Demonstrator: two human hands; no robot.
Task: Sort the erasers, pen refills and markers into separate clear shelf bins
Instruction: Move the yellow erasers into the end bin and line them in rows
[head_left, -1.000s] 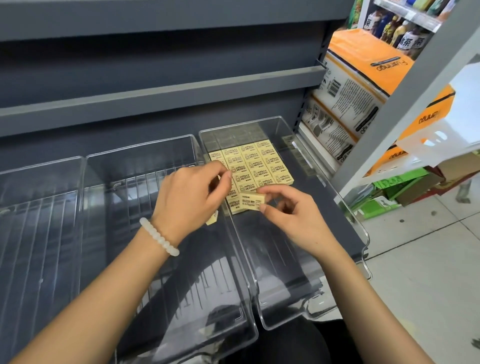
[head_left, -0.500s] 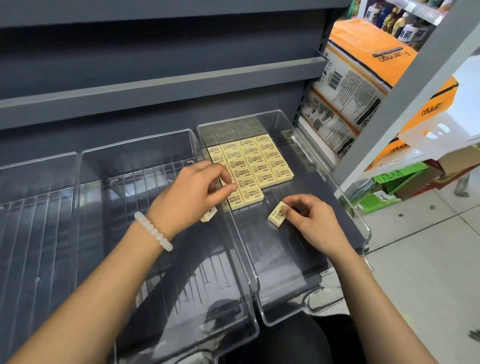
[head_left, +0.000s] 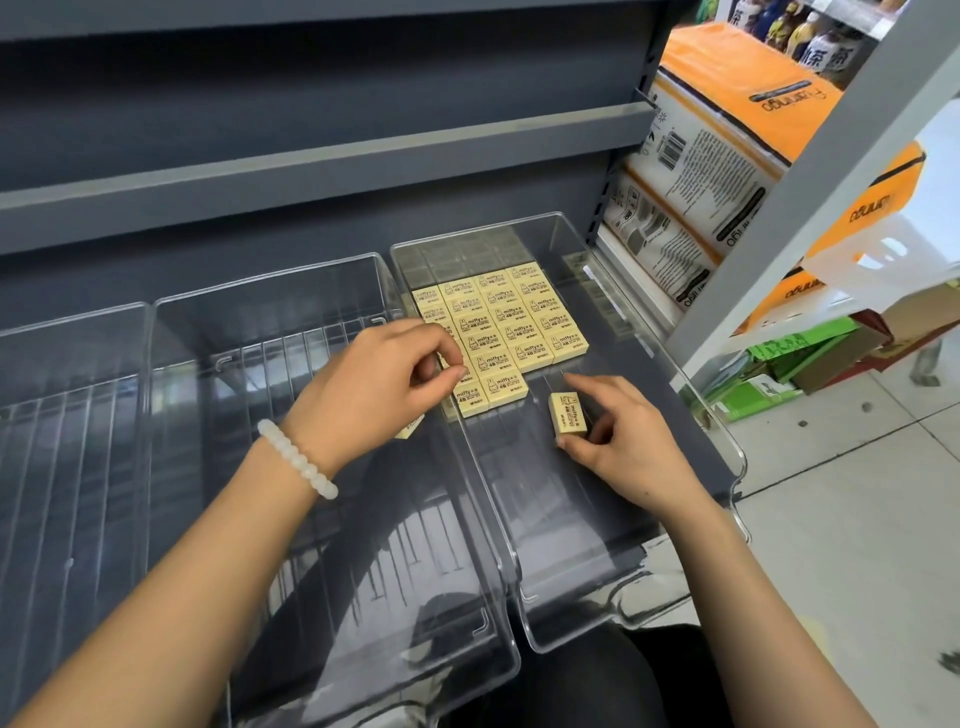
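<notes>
One eraser (head_left: 568, 414) pinched by right hand (head_left: 631, 452) fingers; left hand (head_left: 384, 387) curled, grasp unclear.

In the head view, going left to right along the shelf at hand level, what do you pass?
Leftmost clear plastic bin → middle clear plastic bin → left hand with white bead bracelet → loose pale yellow eraser → right hand → stacked orange-and-white packages.
</notes>
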